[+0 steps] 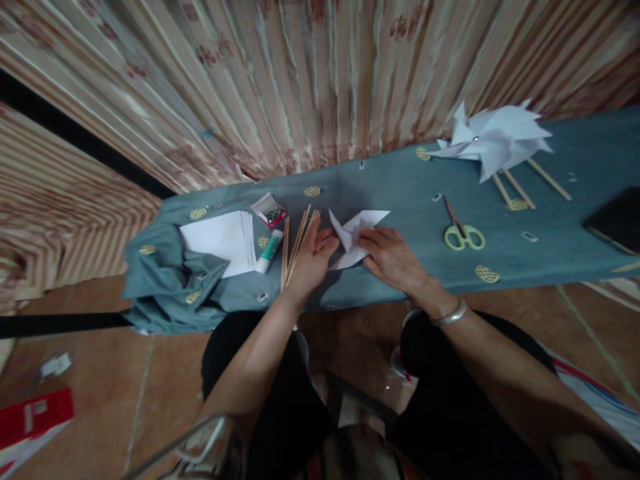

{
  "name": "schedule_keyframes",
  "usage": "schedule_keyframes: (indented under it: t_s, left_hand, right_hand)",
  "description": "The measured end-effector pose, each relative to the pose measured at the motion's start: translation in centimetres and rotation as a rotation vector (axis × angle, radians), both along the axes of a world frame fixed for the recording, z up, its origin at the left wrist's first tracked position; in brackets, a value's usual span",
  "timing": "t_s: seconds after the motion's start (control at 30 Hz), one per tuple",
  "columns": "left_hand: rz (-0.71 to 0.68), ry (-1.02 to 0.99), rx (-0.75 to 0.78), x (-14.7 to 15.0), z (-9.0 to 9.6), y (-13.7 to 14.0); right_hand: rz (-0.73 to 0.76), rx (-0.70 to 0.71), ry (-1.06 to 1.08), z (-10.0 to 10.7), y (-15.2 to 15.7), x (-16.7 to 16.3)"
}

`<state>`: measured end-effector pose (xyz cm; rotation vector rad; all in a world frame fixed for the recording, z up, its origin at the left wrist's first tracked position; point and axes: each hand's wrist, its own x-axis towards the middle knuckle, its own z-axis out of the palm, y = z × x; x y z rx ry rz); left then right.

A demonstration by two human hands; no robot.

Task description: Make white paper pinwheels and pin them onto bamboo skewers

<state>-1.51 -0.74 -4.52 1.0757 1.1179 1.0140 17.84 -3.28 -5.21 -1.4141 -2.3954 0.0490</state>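
Note:
A white paper pinwheel (pixel 351 235) with folded, pointed blades is at the middle of the cloth-covered table. My right hand (pixel 390 259) grips its right side, with fingers bent over the paper. Just left of the pinwheel, my left hand (pixel 316 253) has its fingers apart and holds nothing that I can see. Several thin wooden sticks (pixel 287 250) lie beside and partly under that hand. A glue stick (pixel 270 251) with a green label rests left of the sticks. Above it lies a small clear-and-red packet of metal pins (pixel 271 211).
White paper sheets (pixel 220 240) are stacked on the left, partly under bunched cloth (pixel 165 270). Green-handled scissors (pixel 463 233) lie right of my hands. Several finished pinwheels (pixel 500 139) on sticks are piled at the back right. A dark object (pixel 617 220) sits at the right edge.

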Motion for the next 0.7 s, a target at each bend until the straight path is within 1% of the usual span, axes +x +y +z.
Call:
schedule_keyframes:
  t_s: [0.1,0.2,0.33,0.5,0.7]
  left_hand:
    - [0.047,-0.179,-0.163,0.2,0.7,0.3]
    - [0.046,-0.273,-0.248,0.4,1.2,0.3]
    - [0.041,-0.318,-0.297,0.9,1.4,0.1]
    - [0.052,-0.297,-0.367,1.3,1.0,0.0]
    - [0.006,-0.316,-0.350,1.4,0.6,0.2]
  right_hand:
    - [-0.009,0.002,0.039,-0.2,0.2,0.2]
    - [-0.022,-0.015,0.076,-0.3,0.4,0.4]
    - [-0.011,-0.037,0.106,-0.3,0.6,0.7]
    - [-0.028,-0.046,0.135,-0.2,0.5,0.8]
    - [-0.018,-0.047,0.126,-0.2,0.2,0.6]
